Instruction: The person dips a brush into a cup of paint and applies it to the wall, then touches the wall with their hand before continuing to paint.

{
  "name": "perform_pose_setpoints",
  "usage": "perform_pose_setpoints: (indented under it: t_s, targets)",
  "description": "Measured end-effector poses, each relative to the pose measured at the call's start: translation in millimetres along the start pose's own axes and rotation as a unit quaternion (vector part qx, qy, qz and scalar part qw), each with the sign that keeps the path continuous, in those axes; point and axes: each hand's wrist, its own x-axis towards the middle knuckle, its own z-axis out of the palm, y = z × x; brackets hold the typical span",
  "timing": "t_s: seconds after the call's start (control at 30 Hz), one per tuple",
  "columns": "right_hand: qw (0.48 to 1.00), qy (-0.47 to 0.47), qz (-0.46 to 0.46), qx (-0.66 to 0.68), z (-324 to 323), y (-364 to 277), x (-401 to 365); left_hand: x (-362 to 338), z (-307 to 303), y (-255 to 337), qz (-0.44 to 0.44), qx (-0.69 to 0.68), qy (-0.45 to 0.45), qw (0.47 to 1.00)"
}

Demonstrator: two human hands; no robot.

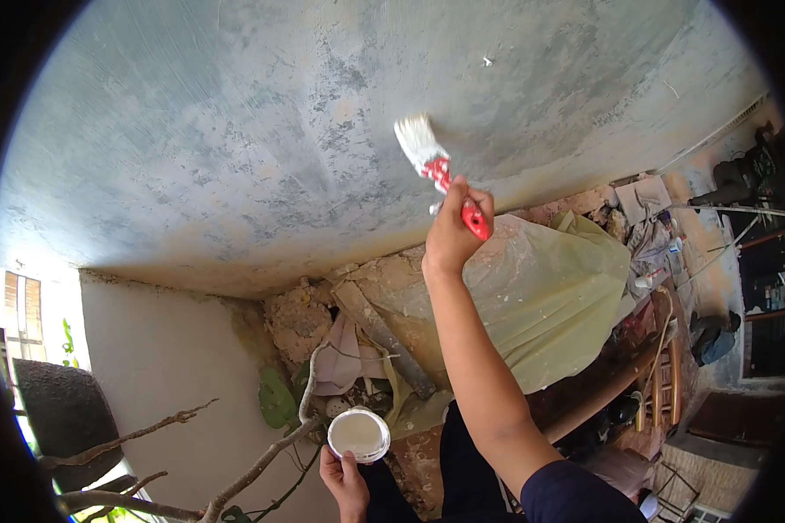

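Note:
My right hand is closed around the red handle of a paintbrush, arm stretched up toward the wall. White paint coats the bristles and is smeared over the handle; the bristle tips are right at the patchy grey-blue wall. Low in the view, my left hand grips a small white tub by its rim, thumb over the near edge. Whitish paint shows inside the tub.
Bare branches reach up beside the tub from the lower left. A pale yellow-green sheet covers things below the wall. A plank leans near rubble. To the right stand a wooden ladder-like frame and clutter.

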Motion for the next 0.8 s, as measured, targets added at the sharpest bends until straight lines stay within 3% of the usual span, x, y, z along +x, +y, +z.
perform_pose_setpoints:
  t_s: [0.17,0.27,0.4,0.53,0.63,0.73,0.8]
  targets:
    - [0.998,0.003,0.02,-0.06,-3.7,-5.4,-5.4,0.6,-1.8,4.3,0.002,0.006,0.006,1.0]
    - [0.994,-0.044,0.092,0.029,22.1,-64.3,5.8,1.2,-5.3,1.0,0.002,0.0,0.008,1.0]
    - [0.988,-0.079,-0.003,0.136,56.0,-143.7,20.3,3.8,-6.8,-5.5,0.025,0.005,0.003,1.0]
    - [0.974,-0.08,-0.106,0.184,72.8,-177.2,21.3,2.4,-1.6,2.5,0.012,-0.015,0.007,1.0]
    - [0.985,-0.064,-0.09,0.135,73.3,-138.3,23.0,1.3,0.2,3.7,0.01,-0.029,0.008,1.0]
    - [0.988,-0.031,-0.136,0.062,59.1,-82.3,13.9,-0.4,-5.4,-7.0,-0.019,-0.038,0.002,0.999]
    - [0.997,-0.022,-0.071,0.038,39.0,-44.8,4.2,-1.6,-9.5,-12.5,-0.019,-0.034,0.003,0.999]
